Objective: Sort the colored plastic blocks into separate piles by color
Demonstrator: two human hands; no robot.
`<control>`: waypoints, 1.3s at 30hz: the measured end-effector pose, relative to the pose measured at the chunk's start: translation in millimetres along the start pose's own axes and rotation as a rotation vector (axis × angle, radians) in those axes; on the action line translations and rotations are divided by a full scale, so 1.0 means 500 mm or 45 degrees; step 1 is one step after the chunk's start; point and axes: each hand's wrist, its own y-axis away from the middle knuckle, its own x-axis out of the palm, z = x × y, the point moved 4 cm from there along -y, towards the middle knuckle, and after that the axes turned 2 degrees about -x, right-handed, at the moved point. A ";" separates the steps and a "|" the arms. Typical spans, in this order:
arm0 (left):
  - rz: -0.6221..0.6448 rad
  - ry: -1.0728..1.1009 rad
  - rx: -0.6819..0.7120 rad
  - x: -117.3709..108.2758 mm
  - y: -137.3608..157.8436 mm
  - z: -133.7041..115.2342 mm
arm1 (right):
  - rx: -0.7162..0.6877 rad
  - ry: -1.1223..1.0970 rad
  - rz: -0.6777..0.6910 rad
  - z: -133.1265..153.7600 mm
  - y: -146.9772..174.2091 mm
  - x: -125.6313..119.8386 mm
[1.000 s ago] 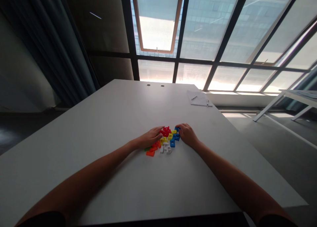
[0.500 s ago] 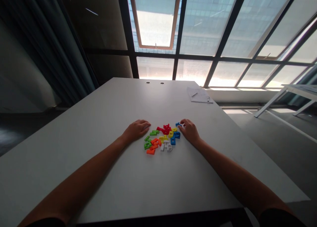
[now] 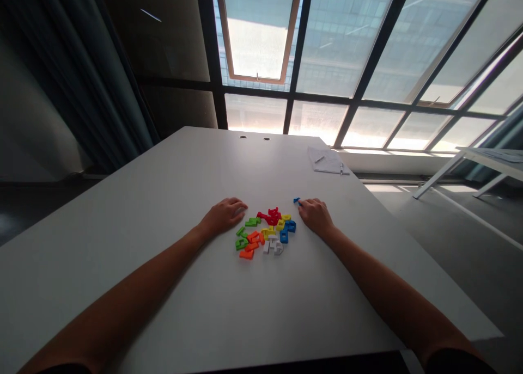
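Where the right hand (image 3: 315,213) rests on the white table (image 3: 229,308), a small blue piece (image 3: 296,200) is located at its fingertips, apart from and on the far right side of the main group. The fingers are bent and partly closed; I cannot tell whether they pinch the piece or only touch it. My left hand (image 3: 224,214) lies palm down at the left of the group, fingers extended and close together, with nothing visible in its grasp.

From my head view, the group lies directly on the tabletop between the hands, arranged by colour: red pieces (image 3: 272,220) at the far side, green pieces (image 3: 250,224) at left, orange pieces (image 3: 246,255) near left, yellow pieces (image 3: 266,234) in the middle, white pieces (image 3: 266,247) at the near side, other blue pieces (image 3: 290,227) at right. Paper (image 3: 324,164) lies at the table's far right, with a pen (image 3: 319,159) on it.
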 end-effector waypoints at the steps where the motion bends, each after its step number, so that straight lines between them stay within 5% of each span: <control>1: -0.006 -0.003 0.001 0.001 0.000 0.000 | 0.040 0.020 0.008 -0.014 -0.013 0.006; 12: -0.018 -0.009 0.003 0.000 0.002 -0.001 | 0.552 0.068 0.171 -0.126 -0.212 0.071; 20: -0.016 -0.002 0.009 0.000 0.005 -0.002 | 0.607 0.028 0.010 -0.128 -0.229 0.071; 25: -0.011 0.000 0.009 0.002 0.004 -0.001 | 0.366 0.030 -0.123 -0.085 -0.172 0.057; 34: -0.032 -0.005 0.022 0.004 0.006 0.000 | -0.502 -0.489 -0.322 0.019 0.031 -0.011; 39: -0.017 -0.014 0.012 0.004 0.007 0.002 | -0.786 -0.490 -0.103 0.056 0.065 -0.032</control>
